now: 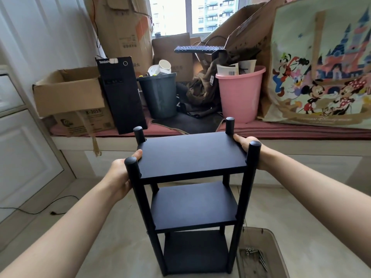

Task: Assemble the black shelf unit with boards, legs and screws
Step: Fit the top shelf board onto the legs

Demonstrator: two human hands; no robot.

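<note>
Left hand [120, 173] and right hand [249, 149] each gripped top board [192, 155] of three-tier black shelf unit [193, 205]; computer tower [122, 95] read "ThinkCentre"; cardboard box [80, 109] read "X-2019".

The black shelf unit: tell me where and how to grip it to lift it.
Grip the black shelf unit at the short ends of its top board, one hand from each side, between the leg tops. The legs frame each end, and the left hand and right hand already hold there.

beige floor [112, 227] carries the shelf unit [193, 205] and a tray [275, 243].
</note>
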